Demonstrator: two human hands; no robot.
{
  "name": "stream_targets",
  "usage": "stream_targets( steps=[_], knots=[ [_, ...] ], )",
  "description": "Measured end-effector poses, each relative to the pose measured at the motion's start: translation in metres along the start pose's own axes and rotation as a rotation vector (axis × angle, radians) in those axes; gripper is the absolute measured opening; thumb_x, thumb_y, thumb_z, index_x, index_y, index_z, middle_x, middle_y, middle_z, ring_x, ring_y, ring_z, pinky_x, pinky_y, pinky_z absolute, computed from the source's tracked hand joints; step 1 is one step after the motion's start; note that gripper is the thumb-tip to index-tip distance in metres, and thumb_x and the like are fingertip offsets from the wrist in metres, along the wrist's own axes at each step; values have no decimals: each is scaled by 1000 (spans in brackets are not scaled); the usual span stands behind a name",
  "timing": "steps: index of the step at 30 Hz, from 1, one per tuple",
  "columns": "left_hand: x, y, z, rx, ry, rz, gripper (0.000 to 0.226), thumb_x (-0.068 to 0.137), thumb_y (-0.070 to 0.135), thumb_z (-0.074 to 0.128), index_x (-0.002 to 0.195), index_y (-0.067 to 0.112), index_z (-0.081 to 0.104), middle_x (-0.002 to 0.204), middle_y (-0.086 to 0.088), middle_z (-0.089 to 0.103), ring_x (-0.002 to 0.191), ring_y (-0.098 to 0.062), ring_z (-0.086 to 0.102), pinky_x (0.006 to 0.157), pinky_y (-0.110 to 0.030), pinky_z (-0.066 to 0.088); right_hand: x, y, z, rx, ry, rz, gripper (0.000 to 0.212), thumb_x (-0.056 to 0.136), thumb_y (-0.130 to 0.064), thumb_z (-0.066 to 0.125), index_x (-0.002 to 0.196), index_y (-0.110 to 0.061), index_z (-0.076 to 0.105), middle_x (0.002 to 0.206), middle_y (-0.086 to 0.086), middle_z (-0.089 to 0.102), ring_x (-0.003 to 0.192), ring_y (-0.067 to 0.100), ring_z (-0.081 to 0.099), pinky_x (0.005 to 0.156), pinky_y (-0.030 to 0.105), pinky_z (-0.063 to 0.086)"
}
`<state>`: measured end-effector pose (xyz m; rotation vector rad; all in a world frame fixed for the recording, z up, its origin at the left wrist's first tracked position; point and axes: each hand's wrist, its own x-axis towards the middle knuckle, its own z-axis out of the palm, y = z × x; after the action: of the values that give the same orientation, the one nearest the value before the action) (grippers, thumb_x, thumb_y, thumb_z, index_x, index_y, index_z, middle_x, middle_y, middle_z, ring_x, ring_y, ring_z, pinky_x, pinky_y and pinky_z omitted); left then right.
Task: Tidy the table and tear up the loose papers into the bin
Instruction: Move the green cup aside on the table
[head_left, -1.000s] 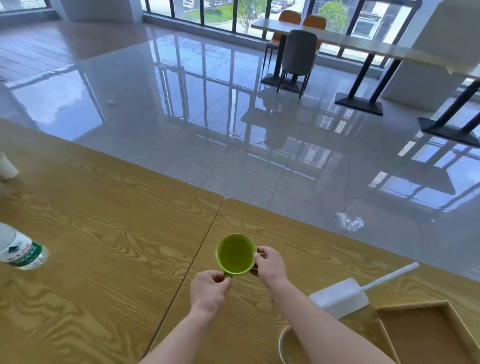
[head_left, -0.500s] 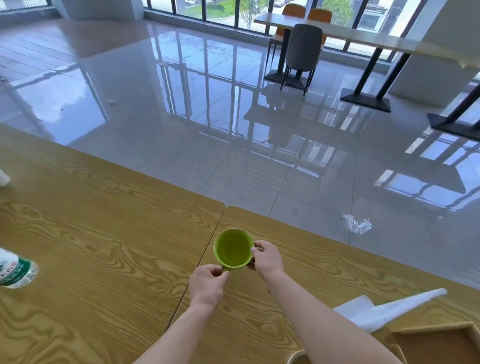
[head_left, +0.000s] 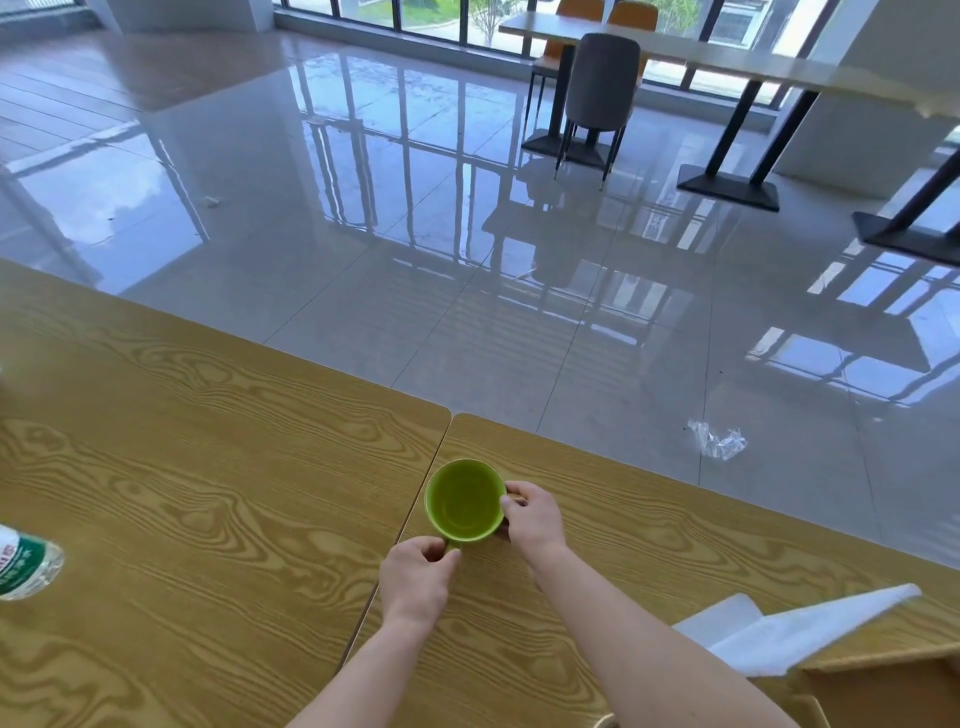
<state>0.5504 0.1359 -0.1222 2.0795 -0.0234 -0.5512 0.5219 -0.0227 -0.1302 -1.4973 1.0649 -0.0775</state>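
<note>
A round green cup (head_left: 464, 501) is gripped by both hands: its near edge is pinched by the left hand (head_left: 418, 578), and its right side by the right hand (head_left: 535, 518). Under them a table (head_left: 208, 493) with yellow wood grain is seen, and beyond it a glossy tiled floor (head_left: 467, 260).

Grey chair (head_left: 602, 78) at a far table (head_left: 727, 57), crumpled clear plastic (head_left: 717, 440) (on the glossy floor (head_left: 363, 208))
</note>
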Motion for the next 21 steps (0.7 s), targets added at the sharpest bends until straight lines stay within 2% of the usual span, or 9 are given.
stream_targets(
  steps=[6, 9, 13, 18, 21],
  knots=[
    [2, -2, 1, 30, 44, 22, 41, 80, 22, 80, 52, 40, 55, 55, 20, 61, 62, 4, 59, 58, -11, 41, 4, 4, 3, 46, 8, 2, 25, 98, -14, 57, 121, -18, 68, 104, 5, 71, 98, 24, 69, 88, 46, 60],
    [2, -1, 1, 27, 49, 19, 44, 80, 22, 79, 50, 40, 53, 48, 23, 57, 57, 5, 56, 57, -10, 41, 5, 7, 3, 74, 11, 5, 25, 98, -15, 58, 120, -19, 68, 104, 5, 71, 98, 24, 69, 88, 46, 60],
    [1, -2, 2, 38, 59, 43, 44, 82, 23, 78, 51, 40, 53, 50, 22, 57, 58, 4, 56, 59, -12, 43, 5, 8, 3, 97, 10, 4, 24, 98, -15, 58, 120, -18, 68, 107, 5, 71, 99, 22, 69, 89, 45, 60],
    [-2, -2, 3, 55, 58, 62, 37, 83, 25, 77, 56, 39, 56, 57, 20, 61, 63, 4, 58, 59, -11, 42, 4, 11, 2, 156, 16, 24, 19, 98, -17, 60, 114, -17, 70, 105, 5, 72, 92, 20, 71, 85, 44, 62],
    [-3, -2, 2, 64, 69, 67, 10, 84, 25, 76, 75, 25, 73, 63, 22, 62, 67, 5, 59, 60, -10, 40, 3, 14, 2, 166, 9, 28, 15, 97, -19, 62, 109, -17, 70, 101, 5, 73, 87, 18, 73, 80, 40, 63]
  ],
)
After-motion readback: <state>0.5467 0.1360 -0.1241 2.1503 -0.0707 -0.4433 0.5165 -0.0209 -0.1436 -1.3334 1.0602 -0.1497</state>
